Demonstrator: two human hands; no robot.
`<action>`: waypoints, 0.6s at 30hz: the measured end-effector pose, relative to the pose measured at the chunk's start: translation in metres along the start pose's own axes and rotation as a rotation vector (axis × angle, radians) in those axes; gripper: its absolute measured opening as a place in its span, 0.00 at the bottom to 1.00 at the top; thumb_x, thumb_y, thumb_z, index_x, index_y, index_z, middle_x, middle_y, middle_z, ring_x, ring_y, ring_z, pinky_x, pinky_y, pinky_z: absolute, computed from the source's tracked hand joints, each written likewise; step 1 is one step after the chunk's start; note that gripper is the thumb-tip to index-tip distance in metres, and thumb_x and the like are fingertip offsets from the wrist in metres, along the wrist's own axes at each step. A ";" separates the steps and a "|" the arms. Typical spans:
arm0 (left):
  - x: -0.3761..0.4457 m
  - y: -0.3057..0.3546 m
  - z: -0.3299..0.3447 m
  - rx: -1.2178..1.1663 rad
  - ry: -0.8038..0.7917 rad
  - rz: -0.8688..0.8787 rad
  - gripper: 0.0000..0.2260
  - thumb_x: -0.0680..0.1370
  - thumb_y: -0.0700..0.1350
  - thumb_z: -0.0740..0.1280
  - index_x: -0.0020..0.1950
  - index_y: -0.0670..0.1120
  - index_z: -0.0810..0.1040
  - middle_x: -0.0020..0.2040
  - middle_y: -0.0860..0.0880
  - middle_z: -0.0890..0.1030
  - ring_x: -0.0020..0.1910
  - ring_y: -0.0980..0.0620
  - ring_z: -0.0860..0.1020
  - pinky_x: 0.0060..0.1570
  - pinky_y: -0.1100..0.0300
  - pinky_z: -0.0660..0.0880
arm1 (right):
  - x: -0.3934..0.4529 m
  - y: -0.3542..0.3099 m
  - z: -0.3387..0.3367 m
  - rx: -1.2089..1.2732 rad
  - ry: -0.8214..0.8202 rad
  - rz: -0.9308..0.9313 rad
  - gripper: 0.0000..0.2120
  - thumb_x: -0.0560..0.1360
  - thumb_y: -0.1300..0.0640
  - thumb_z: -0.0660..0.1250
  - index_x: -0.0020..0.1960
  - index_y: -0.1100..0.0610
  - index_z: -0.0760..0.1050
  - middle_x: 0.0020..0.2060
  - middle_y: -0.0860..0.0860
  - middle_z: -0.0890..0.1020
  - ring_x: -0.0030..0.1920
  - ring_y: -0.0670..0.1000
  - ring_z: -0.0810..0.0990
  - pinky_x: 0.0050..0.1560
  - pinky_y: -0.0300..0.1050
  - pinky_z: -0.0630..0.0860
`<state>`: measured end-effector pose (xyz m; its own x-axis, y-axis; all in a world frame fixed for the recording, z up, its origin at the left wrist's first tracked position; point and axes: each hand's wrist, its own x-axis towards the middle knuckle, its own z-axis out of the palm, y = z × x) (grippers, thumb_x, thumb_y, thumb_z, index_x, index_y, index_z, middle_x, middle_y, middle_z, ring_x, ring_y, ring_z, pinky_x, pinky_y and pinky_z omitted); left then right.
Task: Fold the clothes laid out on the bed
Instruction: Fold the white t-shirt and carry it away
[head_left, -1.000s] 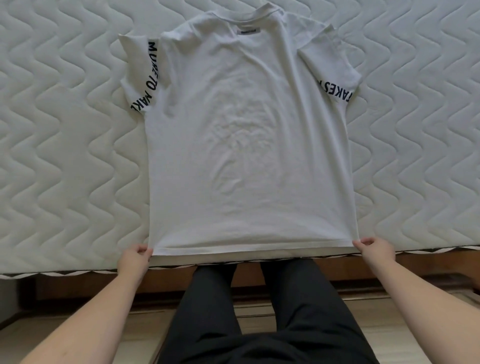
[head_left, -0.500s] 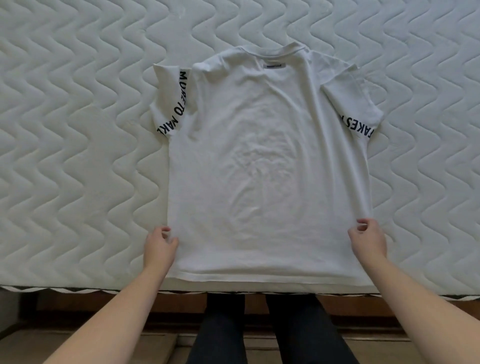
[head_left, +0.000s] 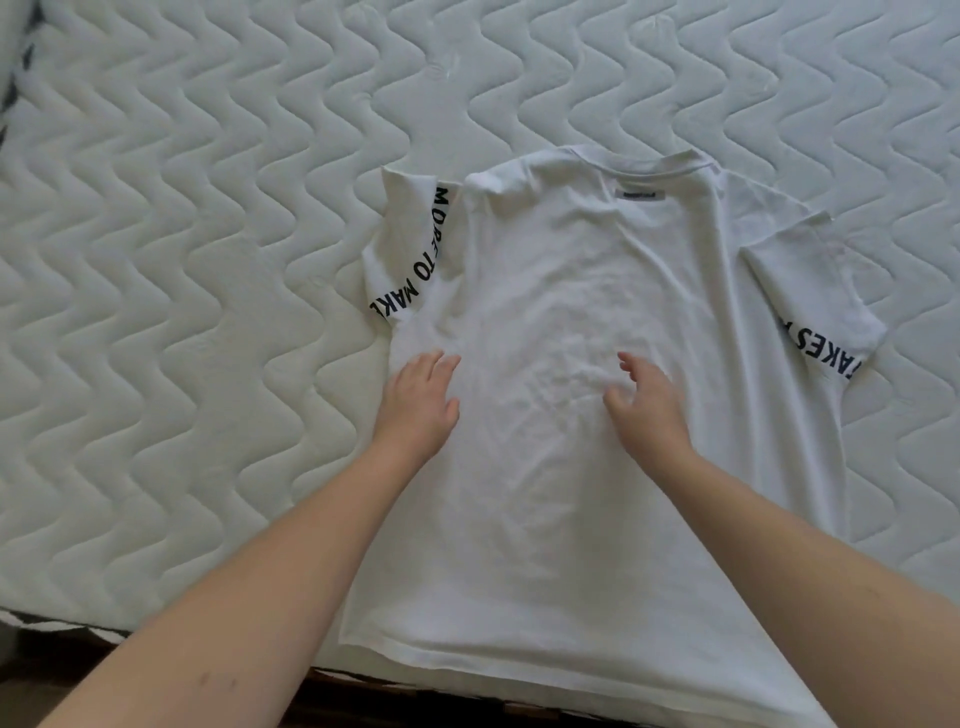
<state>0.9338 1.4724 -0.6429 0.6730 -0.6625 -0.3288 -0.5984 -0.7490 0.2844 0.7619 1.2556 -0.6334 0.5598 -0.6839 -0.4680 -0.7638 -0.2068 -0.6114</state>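
1. White T-shirt (head_left: 597, 415) lies flat, back up, on the quilted mattress (head_left: 182, 260), hem at the near edge.
2. My left hand (head_left: 418, 400) rests flat, fingers straight, by the left side seam; right hand (head_left: 647, 402) loosely spread mid-back, gripping nothing.
3. Risk: wrinkles between my palms could get pressed into the fold.

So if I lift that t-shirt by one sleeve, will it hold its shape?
Probably not: the t-shirt shows soft wrinkles mid-body, so it likely droops. It looks thin and light. It may slide on the quilted mattress.
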 end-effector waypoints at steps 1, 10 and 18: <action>0.012 0.001 -0.001 0.031 -0.005 0.021 0.26 0.80 0.47 0.63 0.77 0.46 0.62 0.76 0.46 0.63 0.76 0.46 0.60 0.72 0.53 0.56 | 0.009 -0.010 0.007 -0.036 -0.022 -0.039 0.24 0.79 0.57 0.61 0.75 0.55 0.64 0.70 0.52 0.70 0.70 0.51 0.68 0.68 0.45 0.65; 0.110 -0.006 0.013 0.188 0.018 0.121 0.28 0.79 0.52 0.50 0.78 0.43 0.61 0.79 0.45 0.61 0.78 0.47 0.59 0.76 0.49 0.53 | 0.100 -0.083 0.057 -0.237 -0.013 -0.353 0.24 0.82 0.58 0.55 0.78 0.56 0.58 0.77 0.53 0.60 0.77 0.51 0.56 0.76 0.43 0.51; 0.125 -0.020 0.049 0.163 0.135 0.165 0.27 0.80 0.53 0.51 0.80 0.48 0.58 0.80 0.48 0.58 0.78 0.50 0.57 0.76 0.47 0.53 | 0.188 -0.128 0.086 -0.399 0.079 -0.513 0.28 0.82 0.56 0.53 0.80 0.53 0.49 0.79 0.49 0.50 0.79 0.48 0.46 0.76 0.44 0.44</action>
<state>1.0090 1.4045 -0.7339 0.6059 -0.7785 -0.1639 -0.7596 -0.6273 0.1715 0.9920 1.2137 -0.6977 0.8711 -0.4757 -0.1224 -0.4754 -0.7539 -0.4535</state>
